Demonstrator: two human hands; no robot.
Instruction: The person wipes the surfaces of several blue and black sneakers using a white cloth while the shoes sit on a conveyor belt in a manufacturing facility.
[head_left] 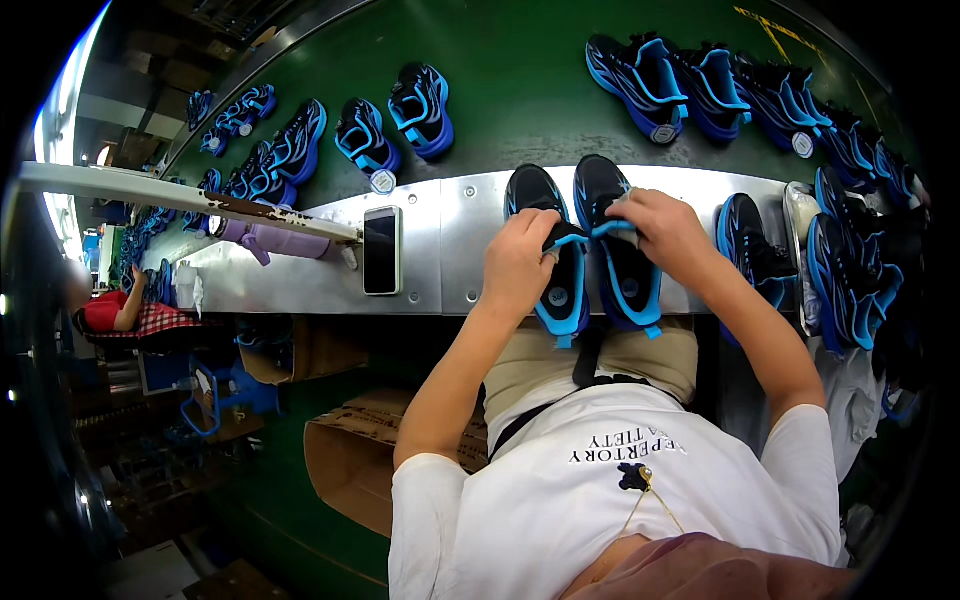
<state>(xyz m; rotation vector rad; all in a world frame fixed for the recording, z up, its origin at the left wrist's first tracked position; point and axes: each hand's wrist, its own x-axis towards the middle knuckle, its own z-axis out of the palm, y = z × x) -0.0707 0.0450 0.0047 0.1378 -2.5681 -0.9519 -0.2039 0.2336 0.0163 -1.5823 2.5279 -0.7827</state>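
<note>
Side by side in front of me, toes pointing away, lie two black sneakers with bright blue trim, at the metal table edge. My left hand (518,258) is closed on the tongue of the left sneaker (566,300), fingertips pinching its blue-edged top. On the right sneaker (630,290), my right hand (660,230) pinches the tongue in the same way. Both heels, with blue pull tabs, face me and reach slightly past the edge. Round labels show on the insoles. The laces are partly hidden by my fingers.
A phone (382,252) and a purple bottle (285,240) lie left on the metal ledge (440,250). Similar sneakers (640,85) stand on the green belt (510,80); more (850,270) crowd the right. A white-painted bar (180,198) juts in. Below is a cardboard box (350,450); far left, another person (115,310).
</note>
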